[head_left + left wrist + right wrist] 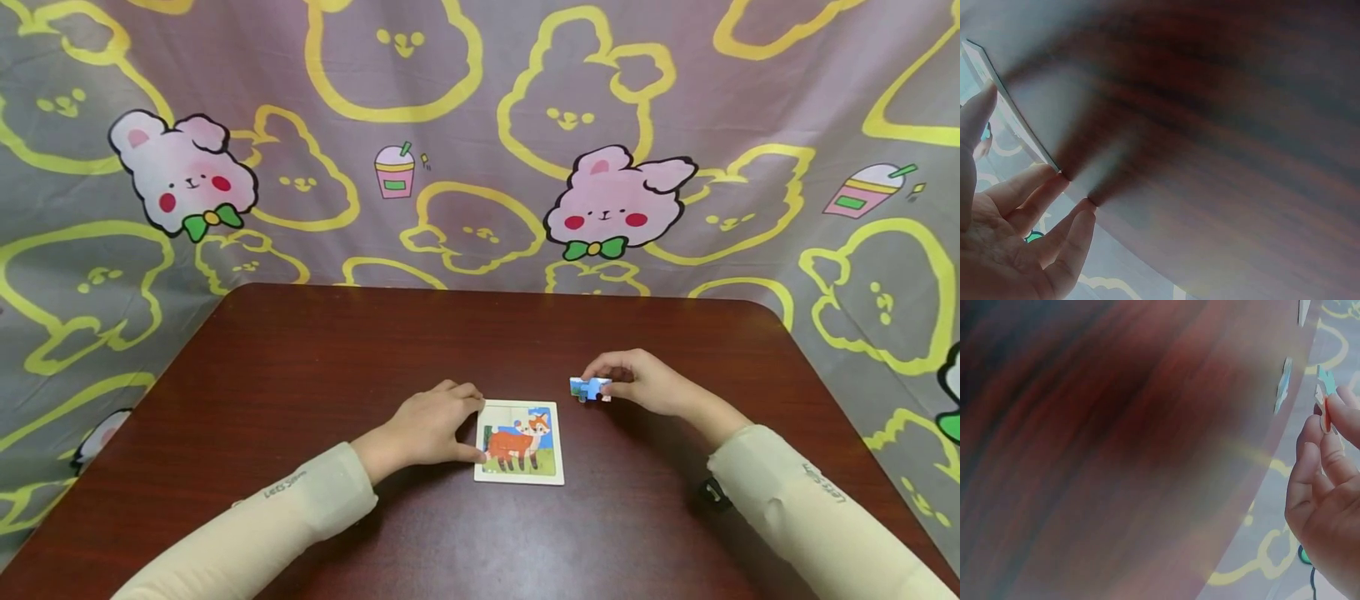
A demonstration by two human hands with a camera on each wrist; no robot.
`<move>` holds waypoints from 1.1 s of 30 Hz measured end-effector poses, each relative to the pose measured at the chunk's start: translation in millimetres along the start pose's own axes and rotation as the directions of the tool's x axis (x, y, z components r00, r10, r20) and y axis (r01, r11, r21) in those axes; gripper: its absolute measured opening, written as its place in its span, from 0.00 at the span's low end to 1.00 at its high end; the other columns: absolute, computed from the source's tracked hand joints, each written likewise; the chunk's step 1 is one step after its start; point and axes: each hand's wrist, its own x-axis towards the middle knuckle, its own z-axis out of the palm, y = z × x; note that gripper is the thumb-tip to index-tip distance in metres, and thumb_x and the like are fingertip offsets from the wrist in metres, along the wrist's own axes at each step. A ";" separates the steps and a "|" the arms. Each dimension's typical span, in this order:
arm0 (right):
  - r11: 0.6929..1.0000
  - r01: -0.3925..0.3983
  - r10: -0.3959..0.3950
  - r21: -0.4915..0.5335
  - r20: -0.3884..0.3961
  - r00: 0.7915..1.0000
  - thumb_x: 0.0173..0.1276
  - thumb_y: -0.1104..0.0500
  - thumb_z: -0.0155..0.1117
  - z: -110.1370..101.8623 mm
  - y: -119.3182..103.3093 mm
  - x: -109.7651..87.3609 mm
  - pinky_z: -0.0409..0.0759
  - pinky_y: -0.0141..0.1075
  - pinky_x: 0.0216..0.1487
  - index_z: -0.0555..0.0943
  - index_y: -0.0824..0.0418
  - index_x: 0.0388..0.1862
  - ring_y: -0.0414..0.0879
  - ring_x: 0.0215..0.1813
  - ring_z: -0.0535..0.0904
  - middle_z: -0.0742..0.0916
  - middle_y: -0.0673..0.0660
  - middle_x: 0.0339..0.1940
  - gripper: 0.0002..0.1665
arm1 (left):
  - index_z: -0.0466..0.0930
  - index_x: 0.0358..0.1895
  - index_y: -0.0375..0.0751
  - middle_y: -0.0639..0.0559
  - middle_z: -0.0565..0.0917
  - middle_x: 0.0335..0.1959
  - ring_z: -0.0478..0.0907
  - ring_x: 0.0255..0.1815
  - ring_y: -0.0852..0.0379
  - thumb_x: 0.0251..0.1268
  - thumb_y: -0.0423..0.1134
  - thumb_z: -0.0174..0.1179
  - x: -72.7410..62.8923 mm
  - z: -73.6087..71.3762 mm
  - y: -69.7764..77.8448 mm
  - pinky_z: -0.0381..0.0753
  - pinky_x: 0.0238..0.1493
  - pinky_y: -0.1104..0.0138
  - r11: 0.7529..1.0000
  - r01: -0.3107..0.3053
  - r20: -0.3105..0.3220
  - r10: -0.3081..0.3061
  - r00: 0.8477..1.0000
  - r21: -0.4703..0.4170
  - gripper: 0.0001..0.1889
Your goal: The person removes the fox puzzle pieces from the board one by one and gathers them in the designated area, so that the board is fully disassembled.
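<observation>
A square jigsaw puzzle board (519, 479) with a pale frame and a fox picture lies flat on the table. My left hand (427, 423) rests at its left side, thumb at the lower part of the edge and fingertips by the upper corner. In the left wrist view, the left hand's fingers (1069, 250) are spread along the thin board edge (1013, 109). Right of the board, my right hand (648, 383) pinches a small jigsaw piece (1326, 394) between thumb and fingers. Another blue-and-green jigsaw piece (1283, 386) lies on the table beside it.
The dark reddish-brown table (375, 350) has rounded far corners. Behind and around it hangs a grey-pink curtain (465, 150) printed with cartoon rabbits and yellow outlines. A small black object (714, 493) shows beneath the right sleeve cuff.
</observation>
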 end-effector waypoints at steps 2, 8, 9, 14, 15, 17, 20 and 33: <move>1.000 -0.001 0.001 0.000 -0.005 1.000 0.64 0.74 0.64 -3.5 2.7 -1.9 0.78 0.31 0.40 0.84 0.63 0.48 0.41 0.37 0.79 0.88 0.55 0.37 0.15 | 0.81 0.60 0.46 0.53 0.79 0.61 0.75 0.60 0.51 0.50 0.64 0.71 -0.3 -0.1 -0.1 0.82 0.48 0.57 1.000 0.000 0.001 0.000 1.000 0.000 0.37; 1.000 -0.008 0.008 0.009 -0.009 1.000 0.64 0.75 0.63 -10.6 12.4 -5.1 0.78 0.31 0.39 0.85 0.65 0.49 0.41 0.35 0.80 0.89 0.56 0.37 0.16 | 0.81 0.60 0.45 0.53 0.79 0.61 0.75 0.60 0.51 0.50 0.64 0.71 -1.0 -0.3 -0.3 0.82 0.48 0.57 1.000 -0.002 -0.001 0.002 1.000 -0.003 0.37; 1.000 -0.008 0.008 0.007 -0.009 1.000 0.64 0.75 0.63 -11.5 14.2 -5.3 0.78 0.31 0.39 0.85 0.65 0.49 0.41 0.35 0.80 0.89 0.57 0.38 0.16 | 0.81 0.60 0.45 0.53 0.79 0.61 0.75 0.60 0.51 0.50 0.64 0.71 -1.0 -0.4 -0.3 0.82 0.48 0.57 1.000 -0.002 -0.001 0.002 1.000 -0.002 0.37; 1.000 -0.023 0.023 -0.001 -0.005 1.000 0.64 0.75 0.63 -15.0 20.5 -5.5 0.78 0.30 0.40 0.85 0.65 0.49 0.38 0.36 0.80 0.89 0.58 0.42 0.16 | 0.81 0.60 0.45 0.53 0.79 0.61 0.75 0.60 0.51 0.50 0.64 0.71 -0.9 -0.8 0.0 0.82 0.48 0.58 1.000 -0.004 0.001 0.004 1.000 0.000 0.37; 1.000 -0.025 0.025 0.001 -0.003 1.000 0.64 0.75 0.63 -15.3 21.2 -5.5 0.78 0.30 0.40 0.85 0.65 0.49 0.38 0.37 0.80 0.89 0.59 0.43 0.16 | 0.81 0.60 0.46 0.53 0.79 0.61 0.75 0.60 0.51 0.50 0.64 0.71 -0.9 -0.9 0.0 0.82 0.48 0.57 1.000 -0.004 0.002 0.004 1.000 -0.001 0.37; 1.000 -0.028 0.028 0.014 0.002 1.000 0.64 0.75 0.63 -15.8 22.4 -5.6 0.78 0.30 0.40 0.85 0.66 0.49 0.37 0.36 0.79 0.89 0.60 0.43 0.15 | 0.81 0.60 0.46 0.53 0.79 0.61 0.75 0.60 0.51 0.50 0.64 0.71 -0.8 -1.0 0.1 0.82 0.48 0.57 1.000 -0.004 0.003 0.004 1.000 -0.001 0.37; 0.999 -0.021 0.021 0.029 0.015 1.000 0.64 0.75 0.63 -15.7 23.0 -5.3 0.78 0.29 0.38 0.85 0.67 0.49 0.38 0.35 0.80 0.89 0.61 0.43 0.15 | 0.81 0.60 0.46 0.53 0.79 0.61 0.75 0.60 0.51 0.51 0.64 0.71 -0.7 -1.2 0.2 0.82 0.48 0.57 1.000 -0.003 0.007 0.003 1.000 -0.002 0.36; 0.996 -0.070 0.069 -0.063 -0.007 0.998 0.64 0.73 0.64 -11.8 25.3 -2.5 0.75 0.30 0.33 0.81 0.66 0.45 0.42 0.30 0.80 0.84 0.55 0.31 0.11 | 0.81 0.60 0.46 0.53 0.79 0.60 0.75 0.59 0.51 0.50 0.64 0.71 -0.3 -0.3 -0.1 0.82 0.48 0.57 1.000 -0.004 0.005 0.004 1.000 0.001 0.37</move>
